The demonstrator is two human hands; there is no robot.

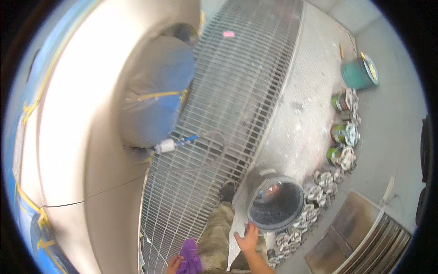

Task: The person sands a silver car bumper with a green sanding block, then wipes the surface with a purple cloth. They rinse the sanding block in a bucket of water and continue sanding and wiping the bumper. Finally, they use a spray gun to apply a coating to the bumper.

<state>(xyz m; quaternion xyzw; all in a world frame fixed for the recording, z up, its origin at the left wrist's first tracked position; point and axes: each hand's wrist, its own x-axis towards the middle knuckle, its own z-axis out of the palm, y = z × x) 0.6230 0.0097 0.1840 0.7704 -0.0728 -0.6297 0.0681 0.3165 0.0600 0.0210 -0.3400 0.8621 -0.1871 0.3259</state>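
Far left: a pale car body panel [98, 82] is seen, its wheel opening filled by a blue-grey cover [159, 68] crossed by yellow tape. At the lower end of the cover, a white cylindrical part [165, 146] with a blue fitting is noted; its exact kind cannot be told.

Lower edge, left of centre: the left hand [174, 264] is partly cut off by the frame; its fingers are closed on a purple cloth [190, 258], which is held above the floor grating [228, 82], in front of the person's leg [216, 230].

Right of the leg: the right hand [248, 239] is open, thumb and fingers spread, with nothing seen in it. The dark bucket [277, 203] is placed on the pale floor [285, 132], ahead and slightly to the right of this hand. Fingertips are seen at the near left of its rim; contact cannot be confirmed. The bucket's axis runs from upper left towards its mouth at lower right; true tilt is not resolved. The right hand is clearly the nearer one; this rim-to-fingertip relation is judged decisive for any grasp

Far right: a row of cans [340, 133] is lined along the wall
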